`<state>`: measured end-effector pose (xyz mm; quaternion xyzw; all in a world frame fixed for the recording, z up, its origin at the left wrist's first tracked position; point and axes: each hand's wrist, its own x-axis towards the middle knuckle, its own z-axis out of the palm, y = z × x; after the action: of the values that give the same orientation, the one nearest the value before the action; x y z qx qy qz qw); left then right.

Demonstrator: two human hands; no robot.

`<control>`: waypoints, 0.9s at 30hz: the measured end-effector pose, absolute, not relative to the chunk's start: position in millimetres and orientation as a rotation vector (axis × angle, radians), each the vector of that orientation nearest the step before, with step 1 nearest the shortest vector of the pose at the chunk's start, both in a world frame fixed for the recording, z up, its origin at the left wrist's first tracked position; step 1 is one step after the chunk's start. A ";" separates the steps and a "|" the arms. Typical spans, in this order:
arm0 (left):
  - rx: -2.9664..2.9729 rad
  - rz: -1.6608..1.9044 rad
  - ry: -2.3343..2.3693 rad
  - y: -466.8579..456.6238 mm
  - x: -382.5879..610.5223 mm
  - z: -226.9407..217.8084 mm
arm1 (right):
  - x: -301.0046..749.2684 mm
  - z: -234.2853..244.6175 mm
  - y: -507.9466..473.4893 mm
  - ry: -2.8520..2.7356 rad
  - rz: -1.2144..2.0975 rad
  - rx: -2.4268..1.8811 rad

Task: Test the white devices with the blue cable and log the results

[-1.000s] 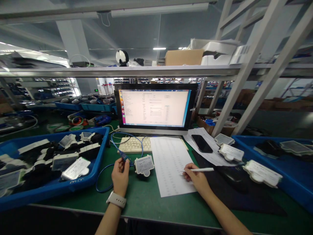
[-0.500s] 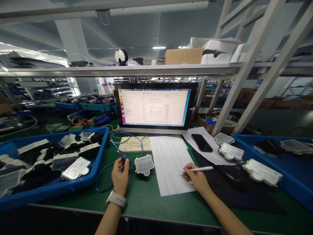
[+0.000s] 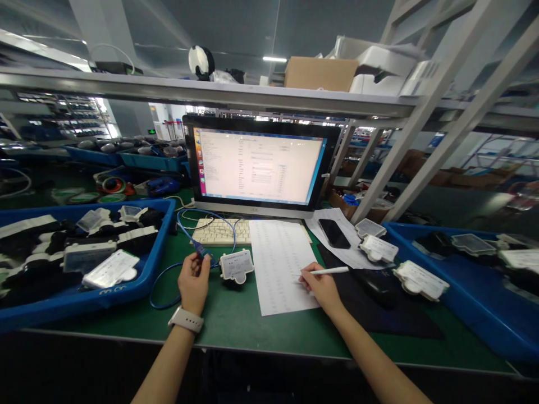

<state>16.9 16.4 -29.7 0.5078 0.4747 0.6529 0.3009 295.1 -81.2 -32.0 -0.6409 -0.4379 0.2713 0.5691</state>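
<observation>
My left hand (image 3: 193, 280) is closed round the plug end of a blue cable (image 3: 191, 238), just left of a small white device (image 3: 236, 265) that sits on the green bench. A watch (image 3: 186, 320) is on that wrist. My right hand (image 3: 316, 283) pinches a white pen (image 3: 330, 271) whose tip rests on a printed sheet (image 3: 280, 264) lying in front of the monitor (image 3: 256, 165). A beige keyboard (image 3: 214, 231) lies partly under the sheet.
A blue tray (image 3: 138, 280) full of black and white devices stands at the left. Another blue tray (image 3: 475, 303) stands at the right, with several white devices beside it. A black phone (image 3: 333, 233) lies on papers. A black mat (image 3: 391, 314) covers the bench right of the sheet.
The view has tilted down and shifted, so everything sits higher and more to the left. Both hands keep their hold and stay where they were on the bench.
</observation>
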 end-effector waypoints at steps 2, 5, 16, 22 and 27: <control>1.337 1.741 1.265 16.2 17.5 -28.8 | 291.6 -33.4 -82.5 -1.067 0.578 -1.551; 1.305 1.747 1.247 16.4 18.3 -28.6 | 289.9 -35.5 -85.9 -1.108 0.466 -1.622; 1.334 1.747 1.235 14.6 19.1 -29.0 | 291.4 -40.0 -89.1 -1.224 0.380 -1.744; 1.350 1.745 1.233 14.9 18.9 -29.2 | 291.4 -39.8 -89.3 -1.234 0.359 -1.755; 1.348 1.740 1.240 15.5 18.2 -30.3 | 292.5 -41.5 -89.3 -1.233 0.355 -1.759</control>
<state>18.2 15.5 -30.3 0.5086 0.4678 0.6563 0.3029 292.5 -89.3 -41.5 -0.7158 -0.5019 0.1445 0.4636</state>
